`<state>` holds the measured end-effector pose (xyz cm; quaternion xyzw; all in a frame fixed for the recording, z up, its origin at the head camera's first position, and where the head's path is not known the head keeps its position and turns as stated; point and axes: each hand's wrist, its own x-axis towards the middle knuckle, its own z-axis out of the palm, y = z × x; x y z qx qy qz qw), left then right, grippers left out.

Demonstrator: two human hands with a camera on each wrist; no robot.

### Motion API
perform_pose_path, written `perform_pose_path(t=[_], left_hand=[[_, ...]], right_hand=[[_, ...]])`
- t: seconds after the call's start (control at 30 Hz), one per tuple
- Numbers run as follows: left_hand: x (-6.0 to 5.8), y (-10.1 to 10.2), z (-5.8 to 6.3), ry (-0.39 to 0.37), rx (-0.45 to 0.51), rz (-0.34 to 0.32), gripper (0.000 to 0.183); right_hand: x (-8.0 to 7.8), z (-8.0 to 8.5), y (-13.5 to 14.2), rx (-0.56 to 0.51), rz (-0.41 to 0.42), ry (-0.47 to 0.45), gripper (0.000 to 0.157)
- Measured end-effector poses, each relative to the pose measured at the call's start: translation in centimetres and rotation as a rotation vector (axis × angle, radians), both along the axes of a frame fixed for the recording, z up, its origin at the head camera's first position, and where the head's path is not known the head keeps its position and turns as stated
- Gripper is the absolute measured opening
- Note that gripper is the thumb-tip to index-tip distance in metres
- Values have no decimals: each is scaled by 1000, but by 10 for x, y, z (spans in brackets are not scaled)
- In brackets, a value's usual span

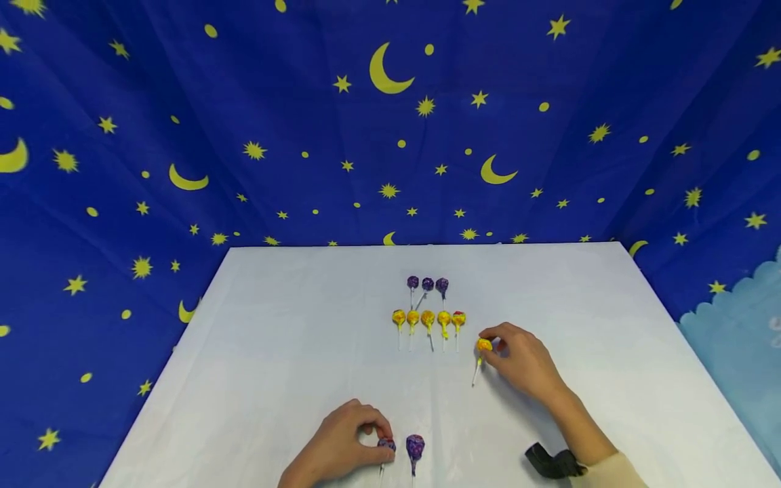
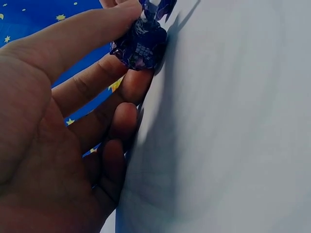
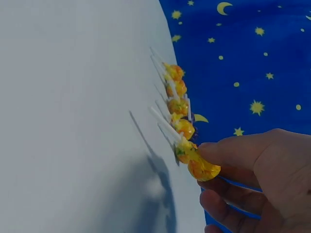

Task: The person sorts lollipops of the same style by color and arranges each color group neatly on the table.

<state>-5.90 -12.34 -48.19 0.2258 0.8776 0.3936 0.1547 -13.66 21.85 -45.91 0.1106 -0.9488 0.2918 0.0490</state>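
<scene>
My right hand (image 1: pixel 521 359) pinches a yellow-wrapped lollipop (image 1: pixel 484 345) by its candy head, the white stick pointing toward me. In the right wrist view that lollipop (image 3: pixel 203 170) is between thumb and fingers, over its own shadow. Just left of this hand lies a row of several yellow lollipops (image 1: pixel 428 318), sticks toward me. Near the front edge my left hand (image 1: pixel 344 440) pinches a purple-wrapped lollipop (image 1: pixel 386 444) between thumb and fingers; the left wrist view shows its dark purple wrapper (image 2: pixel 141 48) close to the table. Another purple lollipop (image 1: pixel 415 447) lies just to its right.
Behind the yellow row lie three purple lollipops (image 1: pixel 428 285). Everything rests on a white table (image 1: pixel 274 325). A blue curtain (image 1: pixel 305 122) with yellow stars and moons stands along the back and sides. A black strap piece (image 1: pixel 554 463) sits by the right wrist.
</scene>
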Motion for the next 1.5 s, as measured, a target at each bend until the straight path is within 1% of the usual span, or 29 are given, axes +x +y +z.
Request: perform_pose_path(t=[0.27, 0.4, 0.6, 0.83, 1.0, 1.13, 1.3, 1.5], left_hand=[[1, 0, -4, -37, 35, -4, 17], [-1, 0, -4, -54, 43, 2, 17], [-3, 1, -2, -86, 28, 7, 17], [-2, 1, -2, -69, 29, 4, 17], [-2, 2, -1, -61, 34, 13, 17], [-3, 2, -1, -42, 35, 16, 17], [-4, 1, -2, -59, 30, 17, 18], [-5, 1, -2, -71, 27, 18, 19]], right_hand=[[-13, -3, 1, 13, -5, 2, 25], [-20, -5, 2, 11, -11, 8, 25], [-29, -9, 3, -7, -25, -19, 24], [-43, -11, 2, -33, -37, -53, 24], [-51, -12, 0, -30, -41, -55, 25], [-56, -14, 0, -24, -51, -60, 26], [-59, -16, -1, -22, -60, -72, 28], [-59, -14, 3, -106, -53, -71, 29]])
